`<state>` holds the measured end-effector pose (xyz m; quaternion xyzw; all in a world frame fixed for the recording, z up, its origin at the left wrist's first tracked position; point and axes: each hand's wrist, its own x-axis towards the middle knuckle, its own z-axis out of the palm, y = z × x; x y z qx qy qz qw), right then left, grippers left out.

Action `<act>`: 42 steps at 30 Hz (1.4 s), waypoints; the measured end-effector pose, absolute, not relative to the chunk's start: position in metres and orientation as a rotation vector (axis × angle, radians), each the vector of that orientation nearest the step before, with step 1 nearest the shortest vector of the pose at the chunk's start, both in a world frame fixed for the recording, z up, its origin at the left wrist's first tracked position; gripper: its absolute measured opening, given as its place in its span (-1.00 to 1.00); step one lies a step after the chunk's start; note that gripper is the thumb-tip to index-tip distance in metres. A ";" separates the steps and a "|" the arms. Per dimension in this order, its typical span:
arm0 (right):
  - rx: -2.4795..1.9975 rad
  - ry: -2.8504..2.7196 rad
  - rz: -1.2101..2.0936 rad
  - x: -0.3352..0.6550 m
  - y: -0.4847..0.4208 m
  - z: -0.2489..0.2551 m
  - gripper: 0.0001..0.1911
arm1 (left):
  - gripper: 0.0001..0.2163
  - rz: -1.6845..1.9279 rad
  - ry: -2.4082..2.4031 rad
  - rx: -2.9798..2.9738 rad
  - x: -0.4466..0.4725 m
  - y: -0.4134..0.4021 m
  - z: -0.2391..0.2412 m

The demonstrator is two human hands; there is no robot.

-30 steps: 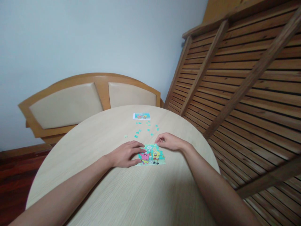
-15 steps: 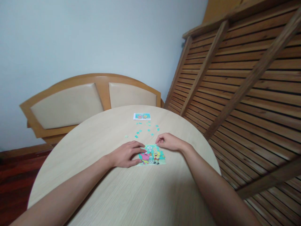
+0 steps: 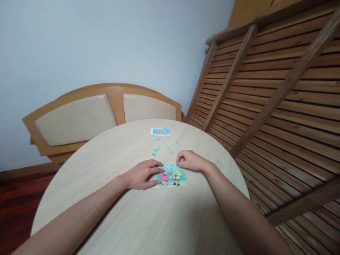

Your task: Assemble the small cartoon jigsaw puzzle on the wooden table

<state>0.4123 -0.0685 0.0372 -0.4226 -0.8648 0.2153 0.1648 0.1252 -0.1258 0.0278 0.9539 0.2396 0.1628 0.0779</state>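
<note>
Left hand flat on puzzle, right hand pinching at its top edge

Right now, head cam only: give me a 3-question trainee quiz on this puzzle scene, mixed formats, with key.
1. True or false: the left hand rests flat on the left edge of the cartoon jigsaw puzzle.
2. Multiple choice: where do the loose teal pieces lie? A) under the left forearm; B) between the puzzle and the small reference card; C) on the bench.
3. Fill in: the right hand has its fingertips pinched at the puzzle's far ____ corner.

Key: 1 true. 2 B, scattered on the round table, beyond the puzzle. 3 right; whether a piece sits in the pinch is too small to tell.
</note>
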 end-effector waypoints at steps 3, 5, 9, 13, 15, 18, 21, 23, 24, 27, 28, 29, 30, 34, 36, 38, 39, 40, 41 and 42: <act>-1.169 -2.424 0.631 0.415 -0.062 0.029 -0.83 | -0.63 0.501 0.713 2.851 0.126 -0.126 0.029; -1.173 -2.375 0.547 0.418 -0.056 0.023 -0.76 | -0.63 0.513 0.705 2.848 0.126 -0.126 0.028; -1.267 -2.330 0.273 0.424 -0.046 0.013 -0.66 | -0.62 0.529 0.694 2.846 0.126 -0.125 0.027; -1.362 -2.342 0.233 0.421 -0.044 0.008 -0.57 | -0.62 0.517 0.693 2.847 0.125 -0.125 0.027; -1.379 -2.362 0.241 0.417 -0.046 0.006 -0.54 | -0.61 0.506 0.693 2.850 0.126 -0.125 0.028; -1.359 -2.425 0.264 0.411 -0.048 0.004 -0.54 | -0.61 0.513 0.689 2.850 0.126 -0.125 0.028; -1.319 -2.470 0.274 0.408 -0.049 0.003 -0.56 | -0.61 0.506 0.692 2.849 0.125 -0.126 0.029; -1.311 -2.462 0.265 0.408 -0.049 0.004 -0.58 | -0.61 0.496 0.701 2.850 0.125 -0.126 0.029; -1.312 -2.449 0.258 0.408 -0.050 0.006 -0.60 | -0.61 0.497 0.703 2.851 0.125 -0.126 0.029; -1.309 -2.404 0.239 0.410 -0.051 0.010 -0.68 | -0.61 0.507 0.700 2.847 0.125 -0.126 0.029; -1.306 -2.394 0.233 0.410 -0.052 0.011 -0.70 | -0.62 0.506 0.699 2.846 0.125 -0.126 0.029; -1.303 -2.387 0.228 0.410 -0.052 0.011 -0.72 | -0.61 0.504 0.697 2.846 0.125 -0.126 0.029; -1.301 -2.382 0.225 0.411 -0.052 0.012 -0.73 | -0.61 0.499 0.697 2.845 0.126 -0.126 0.029; -1.328 -2.359 0.213 0.410 -0.051 0.010 -0.71 | -0.62 0.510 0.700 2.835 0.126 -0.126 0.029; -1.370 -2.346 0.207 0.409 -0.049 0.008 -0.64 | -0.62 0.507 0.698 2.840 0.126 -0.126 0.029; -1.432 -2.342 0.211 0.408 -0.046 0.006 -0.55 | -0.61 0.499 0.697 2.846 0.126 -0.126 0.029; -1.457 -2.344 0.217 0.408 -0.045 0.005 -0.51 | -0.61 0.498 0.696 2.849 0.126 -0.126 0.030; -1.469 -2.347 0.222 0.407 -0.044 0.005 -0.49 | -0.61 0.501 0.694 2.849 0.126 -0.126 0.030; -1.469 -2.352 0.227 0.406 -0.043 0.005 -0.49 | -0.61 0.503 0.693 2.848 0.126 -0.126 0.030; -1.455 -2.359 0.232 0.405 -0.041 0.006 -0.50 | -0.61 0.507 0.690 2.846 0.126 -0.126 0.031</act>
